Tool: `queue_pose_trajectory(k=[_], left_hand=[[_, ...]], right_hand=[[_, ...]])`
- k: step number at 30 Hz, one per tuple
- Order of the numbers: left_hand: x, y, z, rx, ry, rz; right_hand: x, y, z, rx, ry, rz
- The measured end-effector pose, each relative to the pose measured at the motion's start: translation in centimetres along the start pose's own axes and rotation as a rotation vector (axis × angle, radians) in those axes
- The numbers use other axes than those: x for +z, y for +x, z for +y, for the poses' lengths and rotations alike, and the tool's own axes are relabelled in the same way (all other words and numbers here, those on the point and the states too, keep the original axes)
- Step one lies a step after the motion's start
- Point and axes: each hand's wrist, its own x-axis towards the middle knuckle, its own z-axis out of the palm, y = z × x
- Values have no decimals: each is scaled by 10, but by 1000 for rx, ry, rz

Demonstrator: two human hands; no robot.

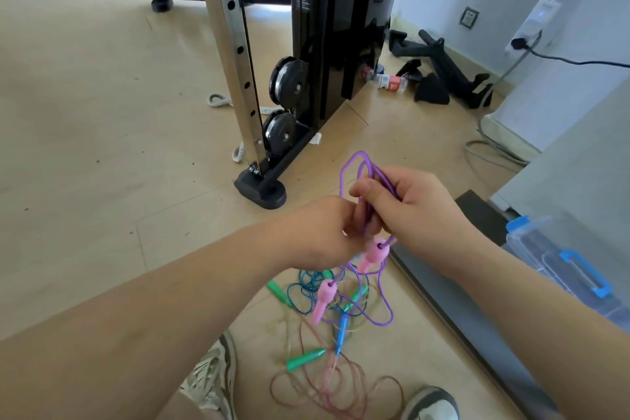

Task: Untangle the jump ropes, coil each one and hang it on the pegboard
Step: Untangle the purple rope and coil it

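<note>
The fingers (370, 189) of the right hand (412, 211) are curled round several gathered loops of the purple jump rope (381, 176), so that the coil is kept from springing apart; the left hand (320, 232) is closed on the same strands just below, apparently to guide the next turn, though its fingertips are hidden. The two pink handles (373, 254) are left dangling beneath the hands, and slack purple cord is trailed towards the floor (102, 112), where the other ropes (305, 359) are heaped in a tangle between the shoes (213, 382); no pegboard is seen.
</note>
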Motion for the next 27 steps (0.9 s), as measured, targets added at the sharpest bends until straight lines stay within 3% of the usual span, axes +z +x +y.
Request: queue_pose_trajectory(k=[5,10,14,18,22,25,27], left_hand=[[-20,1,-10,58,-21,93],[-39,-9,10,93,-759,335],[-44,-7,13,2,-1001,372],[-37,-1,5,-103,-869,213],[-30,4,2,-101,-874,288],[-31,6,-13,-225,-562,315],[-28,4,-26,-249,-315,245]], right_hand=[[-9,3,3,63,112,14],[-6,-3,14,126,6,-319],[1,1,16,153,-78,-211],[-4,3,12,126,124,-157],[0,1,8,112,65,-267],[-1,4,16,200,-17,-59],[-6,6,22,280,-2,43]])
